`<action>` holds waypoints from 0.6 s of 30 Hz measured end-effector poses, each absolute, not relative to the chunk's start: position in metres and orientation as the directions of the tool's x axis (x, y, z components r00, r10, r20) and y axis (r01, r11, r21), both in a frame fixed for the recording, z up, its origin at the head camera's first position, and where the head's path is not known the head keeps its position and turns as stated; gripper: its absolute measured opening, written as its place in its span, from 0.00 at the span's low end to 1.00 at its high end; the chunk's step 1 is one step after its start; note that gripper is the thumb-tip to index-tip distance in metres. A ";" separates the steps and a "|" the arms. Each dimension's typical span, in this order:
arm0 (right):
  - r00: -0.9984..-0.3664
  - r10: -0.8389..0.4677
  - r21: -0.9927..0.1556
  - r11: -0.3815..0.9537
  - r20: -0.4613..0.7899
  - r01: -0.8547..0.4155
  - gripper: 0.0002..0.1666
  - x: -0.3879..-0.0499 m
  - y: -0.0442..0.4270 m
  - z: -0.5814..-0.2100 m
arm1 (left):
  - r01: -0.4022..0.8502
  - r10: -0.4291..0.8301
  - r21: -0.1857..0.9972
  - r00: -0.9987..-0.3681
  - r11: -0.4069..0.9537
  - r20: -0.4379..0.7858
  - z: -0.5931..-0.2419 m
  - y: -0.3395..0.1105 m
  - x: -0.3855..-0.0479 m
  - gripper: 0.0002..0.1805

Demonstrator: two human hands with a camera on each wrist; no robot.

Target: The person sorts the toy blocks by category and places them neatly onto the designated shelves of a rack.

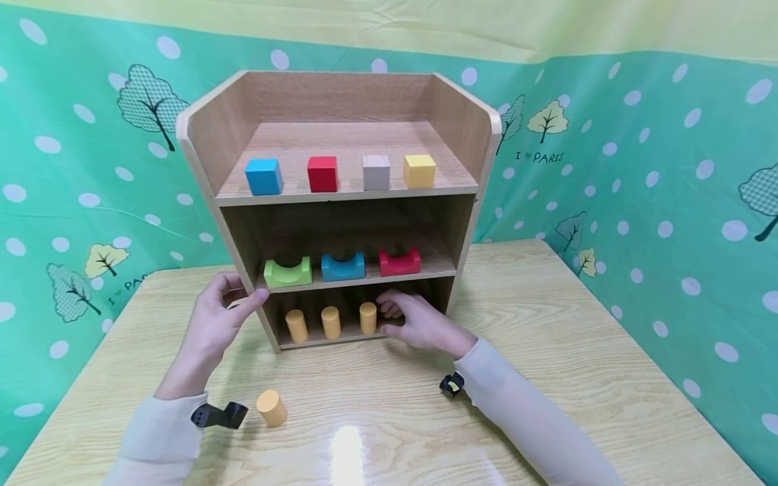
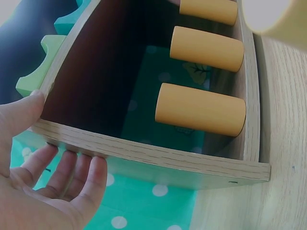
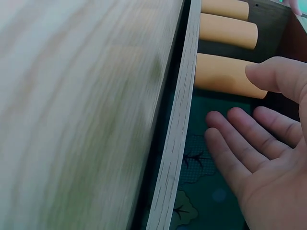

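Observation:
A small wooden shelf unit [image 1: 365, 200] stands on the table. My left hand [image 1: 220, 312] holds its left side panel [image 2: 144, 149], thumb at the front edge and fingers against the outer face. On the bottom shelf three orange cylinders stand upright: a left one [image 1: 296, 326], a middle one [image 1: 331, 322] and a right one [image 1: 368, 318]. Just right of the right cylinder, my right hand [image 1: 419, 322] reaches into the bottom compartment. Its fingers are spread and relaxed, with nothing in the palm [image 3: 280, 191]. The thumb overlaps that cylinder's end in the right wrist view; I cannot tell whether they touch.
The middle shelf bears green [image 1: 288, 273], blue [image 1: 343, 267] and red [image 1: 399, 262] arch blocks. Blue [image 1: 264, 177], red [image 1: 323, 174], grey [image 1: 376, 173] and yellow [image 1: 419, 171] cubes line the top. Another orange cylinder [image 1: 271, 408] stands on the table near the left wrist.

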State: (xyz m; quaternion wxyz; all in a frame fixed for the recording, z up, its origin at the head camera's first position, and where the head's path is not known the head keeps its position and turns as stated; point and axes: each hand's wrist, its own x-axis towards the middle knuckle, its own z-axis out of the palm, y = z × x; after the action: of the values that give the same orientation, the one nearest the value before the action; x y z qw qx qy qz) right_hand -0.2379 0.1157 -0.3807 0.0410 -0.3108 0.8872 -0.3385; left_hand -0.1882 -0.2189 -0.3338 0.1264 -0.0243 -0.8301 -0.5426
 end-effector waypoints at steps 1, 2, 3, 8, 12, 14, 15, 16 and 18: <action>-0.801 -0.581 -0.626 0.575 0.141 -0.527 0.27 -0.237 0.117 -0.381 | 0.178 -0.097 0.894 -0.967 0.411 0.237 -0.334 -0.219 -0.188 0.24; -0.798 -0.585 -0.624 0.572 0.144 -0.532 0.26 -0.236 0.119 -0.381 | 0.178 -0.097 0.894 -0.967 0.411 0.237 -0.334 -0.219 -0.188 0.24; -0.795 -0.588 -0.625 0.568 0.148 -0.536 0.26 -0.235 0.120 -0.382 | 0.178 -0.097 0.893 -0.967 0.413 0.237 -0.334 -0.219 -0.188 0.24; -0.770 -0.611 -0.651 0.511 0.185 -0.562 0.22 -0.228 0.127 -0.382 | 0.178 -0.095 0.895 -0.967 0.409 0.236 -0.333 -0.219 -0.188 0.25; -0.744 -0.635 -0.643 0.484 0.208 -0.593 0.19 -0.223 0.127 -0.384 | 0.173 -0.095 0.895 -0.968 0.412 0.231 -0.333 -0.219 -0.189 0.25; -0.727 -0.654 -0.638 0.472 0.208 -0.608 0.19 -0.220 0.125 -0.385 | 0.172 -0.095 0.893 -0.968 0.415 0.231 -0.333 -0.219 -0.189 0.25; -0.718 -0.665 -0.636 0.466 0.208 -0.616 0.19 -0.218 0.123 -0.386 | 0.172 -0.095 0.893 -0.968 0.415 0.230 -0.333 -0.219 -0.188 0.25; -0.708 -0.675 -0.639 0.454 0.209 -0.621 0.19 -0.217 0.122 -0.386 | 0.172 -0.095 0.893 -0.968 0.415 0.230 -0.333 -0.219 -0.188 0.25; -0.690 -0.692 -0.642 0.433 0.212 -0.632 0.19 -0.215 0.117 -0.386 | 0.173 -0.095 0.893 -0.968 0.415 0.231 -0.333 -0.219 -0.188 0.25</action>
State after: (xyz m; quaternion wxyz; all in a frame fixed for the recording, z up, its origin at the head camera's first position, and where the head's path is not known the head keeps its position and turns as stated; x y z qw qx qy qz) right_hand -0.2149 0.1172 -0.3855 0.0415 -0.3917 0.8454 -0.3607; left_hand -0.1881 -0.2192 -0.3333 0.1240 -0.0232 -0.8319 -0.5403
